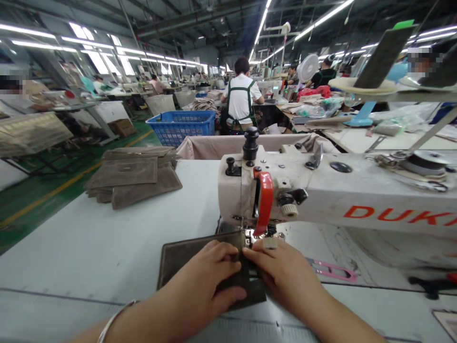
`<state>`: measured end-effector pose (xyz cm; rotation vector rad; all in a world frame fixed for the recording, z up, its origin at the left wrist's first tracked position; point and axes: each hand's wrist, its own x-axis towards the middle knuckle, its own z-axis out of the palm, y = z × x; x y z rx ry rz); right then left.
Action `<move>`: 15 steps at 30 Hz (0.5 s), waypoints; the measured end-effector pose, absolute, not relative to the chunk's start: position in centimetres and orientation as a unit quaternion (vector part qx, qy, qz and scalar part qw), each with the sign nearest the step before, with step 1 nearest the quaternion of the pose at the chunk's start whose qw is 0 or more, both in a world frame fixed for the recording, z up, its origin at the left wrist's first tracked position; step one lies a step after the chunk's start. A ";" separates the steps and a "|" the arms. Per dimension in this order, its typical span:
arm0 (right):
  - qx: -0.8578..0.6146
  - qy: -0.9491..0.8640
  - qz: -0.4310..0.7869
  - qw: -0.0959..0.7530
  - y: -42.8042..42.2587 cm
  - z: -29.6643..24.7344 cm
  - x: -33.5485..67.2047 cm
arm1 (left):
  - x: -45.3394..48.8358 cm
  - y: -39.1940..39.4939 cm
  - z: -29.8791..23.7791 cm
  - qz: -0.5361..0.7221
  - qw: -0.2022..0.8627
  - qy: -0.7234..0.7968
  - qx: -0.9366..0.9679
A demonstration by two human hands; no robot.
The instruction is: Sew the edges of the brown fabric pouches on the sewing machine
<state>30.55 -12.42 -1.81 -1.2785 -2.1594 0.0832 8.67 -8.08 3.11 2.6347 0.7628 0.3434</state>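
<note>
A dark olive-brown fabric panel (178,259) lies flat on the table, its right edge at the presser foot (249,237) of the white sewing machine (321,186). My left hand (210,274) rests on the panel with its fingers spread, pressing it from above. Close by the needle area, my right hand (280,262) lies at the panel's right edge, fingertips beside the foot; its lower fingers are partly hidden, and I cannot tell whether they pinch the edge. An orange guard (264,202) covers the front of the machine head.
Similar brown pieces (135,174) are stacked at the table's back left. Pink-handled thread snips (333,270) lie right of my right hand. Behind the table stand a fabric-lined bin (210,146) and a blue crate (182,126). A person (241,97) sits farther back, facing away.
</note>
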 end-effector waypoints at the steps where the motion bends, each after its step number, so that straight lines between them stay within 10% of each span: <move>1: -0.475 -0.822 0.036 0.312 -12.5 -1.7 30.7 | 8.5 -8.8 2.9 0.123 0.162 0.264 0.943; 15: -0.446 -0.835 0.034 0.320 -13.2 -1.9 30.3 | 7.8 -9.6 1.5 0.145 0.148 0.206 0.957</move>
